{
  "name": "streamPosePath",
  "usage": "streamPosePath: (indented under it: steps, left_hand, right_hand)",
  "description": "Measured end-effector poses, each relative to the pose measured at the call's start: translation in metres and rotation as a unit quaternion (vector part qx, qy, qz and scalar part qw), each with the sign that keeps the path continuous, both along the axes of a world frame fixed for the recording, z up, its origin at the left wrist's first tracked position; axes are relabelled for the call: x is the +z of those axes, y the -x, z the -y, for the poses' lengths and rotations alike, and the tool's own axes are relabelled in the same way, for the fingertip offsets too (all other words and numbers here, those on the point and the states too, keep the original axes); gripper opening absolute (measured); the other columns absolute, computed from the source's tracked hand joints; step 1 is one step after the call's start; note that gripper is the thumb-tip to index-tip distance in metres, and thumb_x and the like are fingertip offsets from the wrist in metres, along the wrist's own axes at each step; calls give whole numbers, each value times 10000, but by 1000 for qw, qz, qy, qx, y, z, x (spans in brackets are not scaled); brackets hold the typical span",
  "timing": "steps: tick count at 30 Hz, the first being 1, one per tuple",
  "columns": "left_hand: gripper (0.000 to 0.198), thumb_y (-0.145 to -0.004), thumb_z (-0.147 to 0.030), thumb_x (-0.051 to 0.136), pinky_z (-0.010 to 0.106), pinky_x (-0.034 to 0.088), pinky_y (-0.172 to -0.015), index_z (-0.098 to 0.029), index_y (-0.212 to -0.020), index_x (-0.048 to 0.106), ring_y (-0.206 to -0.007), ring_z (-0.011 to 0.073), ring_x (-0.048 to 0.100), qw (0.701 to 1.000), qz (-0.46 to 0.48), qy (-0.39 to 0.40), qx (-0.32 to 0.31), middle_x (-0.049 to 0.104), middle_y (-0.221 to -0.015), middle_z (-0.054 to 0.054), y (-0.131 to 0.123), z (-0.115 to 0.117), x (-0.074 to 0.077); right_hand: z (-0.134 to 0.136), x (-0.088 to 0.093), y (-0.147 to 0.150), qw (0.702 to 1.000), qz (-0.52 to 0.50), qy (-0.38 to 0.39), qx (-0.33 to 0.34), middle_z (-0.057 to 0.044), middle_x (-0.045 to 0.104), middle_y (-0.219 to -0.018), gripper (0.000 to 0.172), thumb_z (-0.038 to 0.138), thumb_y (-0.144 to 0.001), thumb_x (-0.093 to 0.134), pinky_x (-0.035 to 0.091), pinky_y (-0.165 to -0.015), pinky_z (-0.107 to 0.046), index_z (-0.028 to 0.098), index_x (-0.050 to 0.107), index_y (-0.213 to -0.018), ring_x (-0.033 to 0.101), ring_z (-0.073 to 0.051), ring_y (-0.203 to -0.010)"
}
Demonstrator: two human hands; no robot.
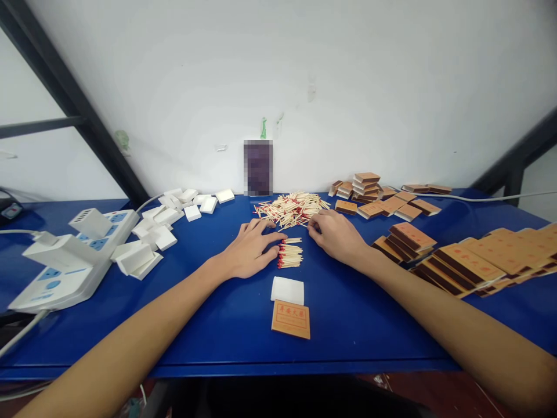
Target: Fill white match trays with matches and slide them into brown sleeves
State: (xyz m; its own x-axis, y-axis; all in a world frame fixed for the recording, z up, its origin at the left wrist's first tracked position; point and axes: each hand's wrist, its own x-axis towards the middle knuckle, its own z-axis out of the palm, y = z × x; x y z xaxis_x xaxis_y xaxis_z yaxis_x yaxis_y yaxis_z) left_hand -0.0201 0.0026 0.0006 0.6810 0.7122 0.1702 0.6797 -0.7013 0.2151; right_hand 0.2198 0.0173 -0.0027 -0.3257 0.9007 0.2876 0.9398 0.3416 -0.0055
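Observation:
A loose heap of red-tipped matchsticks (296,208) lies toward the back of the table. In front of it, a small row of matchsticks (290,253) is laid side by side, red heads to the left. My left hand (252,249) is open, fingers spread, with its index finger and thumb at the heads of this row. At the heap's right front edge, my right hand (335,232) is closed in a pinch; what its fingertips hold is hidden. Closer to me, a white inner matchbox tray (288,289) touches an orange matchbox sleeve (291,319).
White inner trays (161,220) lie scattered at the left, beside a white power strip (82,255) with plugged-in adapters and cables. Orange matchboxes (474,261) are stacked on the right, with more boxes (365,186) at the back. A white wall (195,87) bounds the blue table (209,337).

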Motion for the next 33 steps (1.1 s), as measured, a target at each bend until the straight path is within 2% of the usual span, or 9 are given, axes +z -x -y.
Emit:
streamPosePath:
  steps: [3, 8, 10, 13, 16, 18, 24, 28, 33]
  left_hand:
    - [396, -980, -345, 377, 545, 357, -1004, -313, -1321, 575, -1254, 314, 401, 1000, 6, 1, 2, 483, -1345, 86, 0, 0, 0]
    - [398, -958, -299, 382, 503, 382, -987, -270, -1332, 515, -1211, 289, 425, 1000, 27, -5, 9, 496, -1337, 79, 0, 0, 0]
    - [434, -964, -318, 378, 509, 375, -1003, -276, -1389, 458, -1236, 292, 408, 1000, 21, -1, 9, 469, -1378, 85, 0, 0, 0]
    - [475, -989, -380, 351, 559, 324, -1049, -325, -1459, 391, -1323, 316, 334, 1000, -9, 12, 12, 379, -1472, 87, -1, 1, 0]
    - [451, -999, -416, 340, 595, 282, -1073, -352, -1434, 440, -1375, 337, 268, 999, -28, 18, 14, 325, -1513, 82, -2, 1, 0]
    - [429, -1000, -411, 345, 600, 283, -1071, -351, -1402, 483, -1378, 339, 268, 999, -30, 18, 10, 330, -1505, 84, -2, 1, 1]
    - [374, -987, -355, 393, 558, 327, -1058, -314, -1312, 574, -1317, 315, 355, 1000, -7, 3, -18, 426, -1418, 87, 0, 2, 3]
    - [362, -984, -336, 397, 551, 332, -1057, -314, -1287, 595, -1311, 313, 369, 1000, 3, -5, -30, 451, -1395, 81, 0, 1, 2]
    - [407, -987, -342, 363, 554, 363, -1023, -290, -1348, 544, -1298, 315, 380, 1000, 1, -13, 21, 448, -1409, 93, -1, 0, -2]
  right_hand:
    - [3, 2, -2, 1000, -5, -7, 12, -101, 687, -923, 190, 225, -947, 462, 400, -707, -323, 175, 624, -860, 612, -224, -843]
    - [7, 3, 1, 992, -16, -10, 122, -81, 688, -943, 217, 253, -980, 452, 404, -770, -322, 177, 646, -920, 612, -226, -915]
    - [6, 2, 4, 989, -33, 1, 142, -71, 689, -949, 227, 256, -983, 452, 411, -777, -316, 184, 661, -928, 614, -219, -926]
    - [2, 1, 4, 991, -66, 10, 115, -71, 688, -979, 270, 262, -997, 418, 424, -796, -311, 189, 677, -972, 618, -213, -946]
    - [-3, 0, -2, 997, -51, 2, 59, -97, 673, -1037, 292, 239, -989, 409, 433, -817, -330, 177, 685, -1058, 614, -237, -985]
    - [-5, -1, -5, 999, -25, 4, 44, -109, 660, -1065, 298, 223, -977, 423, 437, -825, -341, 174, 682, -1114, 608, -250, -1006]
    - [-6, -3, -4, 998, -12, 3, 58, -102, 651, -1036, 261, 202, -960, 457, 433, -843, -339, 174, 699, -1053, 599, -248, -1010]
    - [-5, -2, -1, 998, 4, -2, 60, -113, 642, -1046, 309, 195, -963, 448, 426, -847, -354, 174, 680, -1167, 590, -262, -1015]
    - [-4, -3, -2, 998, -2, -2, 70, -112, 641, -1036, 307, 206, -972, 438, 419, -846, -361, 183, 699, -1132, 584, -262, -997]
